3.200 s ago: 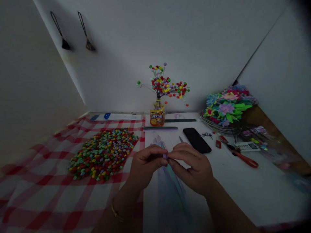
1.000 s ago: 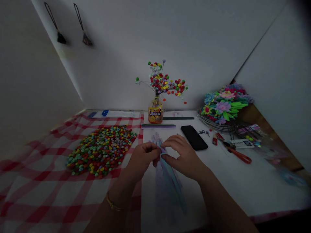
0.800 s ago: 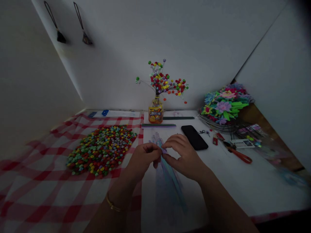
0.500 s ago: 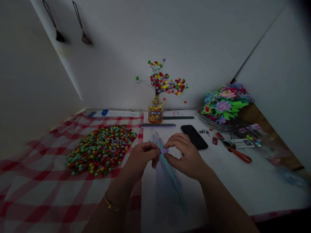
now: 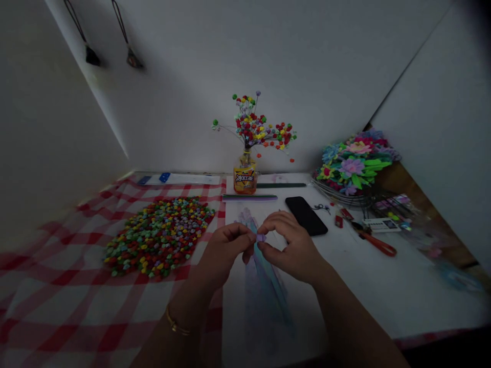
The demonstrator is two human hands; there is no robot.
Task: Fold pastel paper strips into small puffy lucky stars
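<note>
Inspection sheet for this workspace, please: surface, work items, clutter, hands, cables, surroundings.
Surface: red-and-white checked cloth on the left, white surface centre and right.
Work items: small purple piece between the fingertips; pale purple and blue strips lying beneath.
Clutter: heap of small colourful pieces on the cloth; bottle holding stems, upright; black phone, orange-handled tool and fuzzy flowers to the right.
Hands: left hand pinches the purple piece; right hand has thumb and finger at it.
Cables: dark loops beside the phone, cannot tell whether cord.
Surroundings: pale wall, two hanging ornaments; dim light.
</note>
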